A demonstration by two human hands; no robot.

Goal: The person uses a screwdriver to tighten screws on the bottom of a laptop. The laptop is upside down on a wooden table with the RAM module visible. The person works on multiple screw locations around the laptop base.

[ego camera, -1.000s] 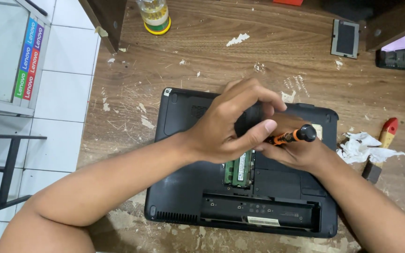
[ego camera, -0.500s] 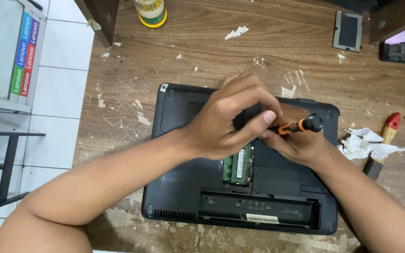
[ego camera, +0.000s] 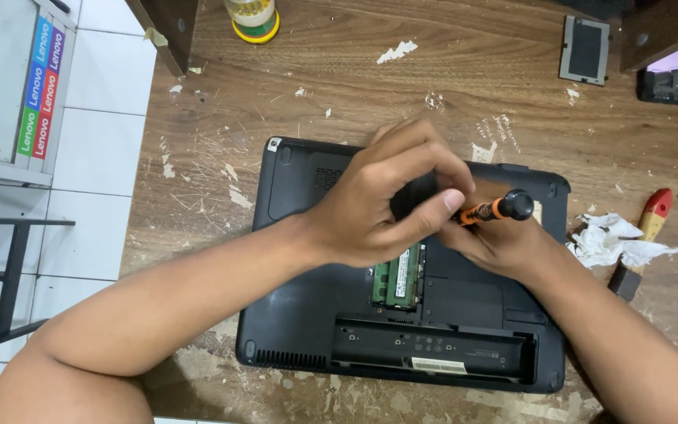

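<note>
A black laptop (ego camera: 308,314) lies upside down on the worn wooden table (ego camera: 339,86), with its battery bay empty and a green memory module (ego camera: 396,279) exposed in an open slot. My left hand (ego camera: 378,200) reaches across the laptop's middle, its fingers curled over a dark part and its thumb touching the shaft of a small screwdriver. My right hand (ego camera: 496,243) lies under and behind the left, gripping the black and orange screwdriver (ego camera: 500,209). The screwdriver's tip is hidden by my left hand.
A crumpled white tissue (ego camera: 617,243) and a red-handled tool (ego camera: 653,213) lie right of the laptop. A grey cover plate (ego camera: 585,50) rests at the back right, a yellow-based jar (ego camera: 253,20) at the back. White tiled floor and a grey cabinet (ego camera: 1,86) are left.
Both hands have stayed on the laptop's middle. The screwdriver's black end has shifted slightly to the right and tilted a little, while the view has drifted a bit.
</note>
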